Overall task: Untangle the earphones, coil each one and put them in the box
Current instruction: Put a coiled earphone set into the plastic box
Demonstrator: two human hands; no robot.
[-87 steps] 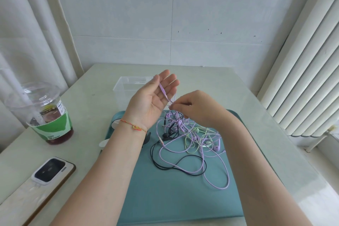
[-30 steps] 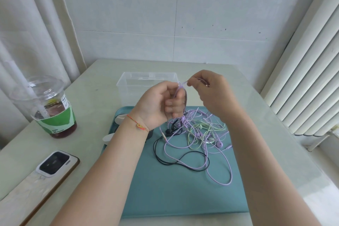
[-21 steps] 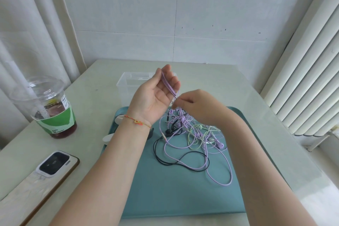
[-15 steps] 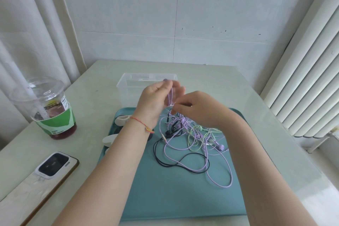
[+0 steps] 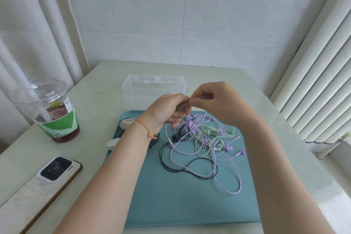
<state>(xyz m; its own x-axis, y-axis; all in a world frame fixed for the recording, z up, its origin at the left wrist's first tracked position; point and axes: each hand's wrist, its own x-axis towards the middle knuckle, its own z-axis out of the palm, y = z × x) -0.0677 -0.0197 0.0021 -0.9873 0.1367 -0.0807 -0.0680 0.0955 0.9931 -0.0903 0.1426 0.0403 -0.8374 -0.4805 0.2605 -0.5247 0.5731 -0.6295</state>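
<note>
Hands meet above the teal tray (image 5: 182,205). I see the left hand (image 5: 165,110) gripping coiled thin purple earphone cable (image 5: 224,159), right hand (image 5: 216,100) fingers pinching it. Tangle lies on the tray; clear plastic box (image 5: 152,89) at 12 o'clock on the counter (image 5: 98,108).

The scene is bright, lit by soft, even daylight that seems to enter from about 3 o'clock, where the pale blinds (image 5: 321,89) glow. Shadows are faint and diffuse; a weak one lies under the forearms on the teal mat (image 5: 190,199). The glossy table (image 5: 296,157) carries a washed-out sheen toward 4 o'clock. Small highlights glint on the plastic cup (image 5: 47,108). Wide-angle distortion bows the curtain (image 5: 28,24) at 9 o'clock and the blinds outward. Focus is fair at centre, with slight softness and compression smear on the wall.
</note>
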